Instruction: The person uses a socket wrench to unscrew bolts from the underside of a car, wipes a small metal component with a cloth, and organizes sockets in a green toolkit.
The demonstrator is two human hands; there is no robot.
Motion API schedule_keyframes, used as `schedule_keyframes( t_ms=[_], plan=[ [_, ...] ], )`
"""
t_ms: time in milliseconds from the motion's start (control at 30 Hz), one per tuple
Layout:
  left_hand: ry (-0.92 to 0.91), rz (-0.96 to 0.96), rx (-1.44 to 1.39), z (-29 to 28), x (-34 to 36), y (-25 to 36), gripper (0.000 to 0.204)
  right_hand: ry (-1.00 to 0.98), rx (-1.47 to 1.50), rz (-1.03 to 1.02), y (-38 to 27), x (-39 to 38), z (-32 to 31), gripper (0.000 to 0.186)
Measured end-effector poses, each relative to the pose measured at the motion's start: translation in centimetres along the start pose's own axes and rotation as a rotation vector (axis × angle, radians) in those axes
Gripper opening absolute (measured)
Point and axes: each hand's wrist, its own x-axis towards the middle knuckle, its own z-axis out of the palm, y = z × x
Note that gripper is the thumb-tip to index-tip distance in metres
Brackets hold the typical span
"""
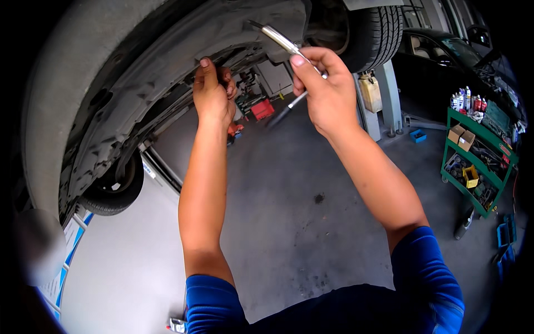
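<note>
I am under a raised car, looking up at its dark underbody panel [167,72]. My left hand [211,92] presses against the edge of that panel, fingers curled on it. My right hand [325,89] grips a long silver ratchet wrench [281,40], whose upper end reaches up to the panel near the front wheel. The tool's dark handle end [281,114] sticks out below my fist. Both forearms rise from blue sleeves at the bottom of the view.
A tyre [375,33] hangs at the top right, another wheel [114,192] at the left. Lift posts [384,97] stand on the grey floor. A green tool cart [478,161] with boxes and bottles is at the right, beside a dark car [439,61]. Red toolbox [261,108] behind.
</note>
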Motion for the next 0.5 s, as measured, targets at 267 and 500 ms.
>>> schedule_keyframes(
  t_ms=[267,500],
  plan=[
    [-0.051,0.081,0.035,-0.4,1.2,-0.3,0.037,0.033,0.162,-0.125,1.1,3.0,4.0,0.019],
    [-0.102,0.100,0.052,-1.1,1.6,-0.1,0.037,0.049,0.189,-0.150,1.6,3.1,6.0,0.017]
  ],
)
